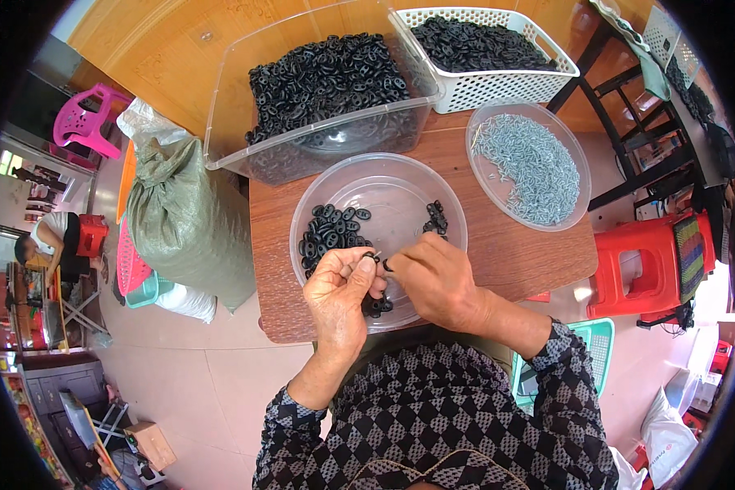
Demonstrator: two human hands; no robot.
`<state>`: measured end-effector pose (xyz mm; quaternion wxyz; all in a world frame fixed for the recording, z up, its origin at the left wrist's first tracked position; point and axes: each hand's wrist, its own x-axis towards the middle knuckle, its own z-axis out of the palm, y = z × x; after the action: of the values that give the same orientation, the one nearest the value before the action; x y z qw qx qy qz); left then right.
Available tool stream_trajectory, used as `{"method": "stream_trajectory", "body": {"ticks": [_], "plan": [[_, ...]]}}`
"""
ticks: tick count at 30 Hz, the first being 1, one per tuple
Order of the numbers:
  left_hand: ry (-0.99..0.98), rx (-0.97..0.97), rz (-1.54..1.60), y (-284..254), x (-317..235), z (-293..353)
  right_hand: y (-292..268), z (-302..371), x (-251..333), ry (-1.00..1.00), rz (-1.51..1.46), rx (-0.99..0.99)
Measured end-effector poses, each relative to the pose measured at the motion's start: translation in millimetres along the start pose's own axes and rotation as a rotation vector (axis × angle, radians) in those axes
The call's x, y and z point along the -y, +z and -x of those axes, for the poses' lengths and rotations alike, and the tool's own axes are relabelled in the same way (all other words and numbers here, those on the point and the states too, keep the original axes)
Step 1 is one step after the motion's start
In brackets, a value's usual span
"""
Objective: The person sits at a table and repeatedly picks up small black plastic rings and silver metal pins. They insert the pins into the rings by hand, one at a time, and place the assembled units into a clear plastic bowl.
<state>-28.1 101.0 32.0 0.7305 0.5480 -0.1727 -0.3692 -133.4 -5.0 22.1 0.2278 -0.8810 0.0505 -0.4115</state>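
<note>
Over the front of a round clear plastic bowl (394, 200), my two hands are close together. My left hand (339, 298) pinches a small black oval piece (371, 256) between thumb and fingers, with something thin and pale at it. Beside it, my right hand (439, 279) is closed, knuckles up; a dark bit shows at its fingertips, too small to name. Loose black oval pieces with holes (328, 233) lie along the bowl's left side. A smaller cluster of black pieces (436, 217) sits at its right, and a few more show below my fingers.
On the wooden table (498, 261), a clear bin (343, 147) and a white basket (498, 91) hold many black pieces. Silvery screws (535, 167) fill a round shallow tray. A tied sack (192, 212) stands left, red stools (637, 265) right. Another person (51, 237) sits far left.
</note>
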Motion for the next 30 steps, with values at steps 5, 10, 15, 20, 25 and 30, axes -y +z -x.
{"method": "stream_trajectory", "body": {"ticks": [5,10,15,20,25,30], "plan": [[0.035,-0.029,0.025,5.6,8.2,0.4,6.4,4.5,5.0,0.048,-0.027,-0.053],[0.086,-0.055,0.043,7.5,13.1,0.3,5.1,4.2,5.9,0.165,-0.205,-0.106],[0.083,-0.052,0.08,7.5,12.4,-0.2,10.2,5.4,13.8,0.53,-0.416,-0.141],[0.057,-0.049,0.103,6.4,10.4,0.6,9.7,7.8,10.5,0.54,-0.407,-0.08],[0.051,-0.041,0.109,4.4,8.8,-0.8,0.7,-0.1,16.3,0.922,-0.871,-0.106],[0.065,-0.026,0.031,-3.2,9.3,-2.6,-9.0,-1.6,1.5,1.095,-0.98,-0.019]]}}
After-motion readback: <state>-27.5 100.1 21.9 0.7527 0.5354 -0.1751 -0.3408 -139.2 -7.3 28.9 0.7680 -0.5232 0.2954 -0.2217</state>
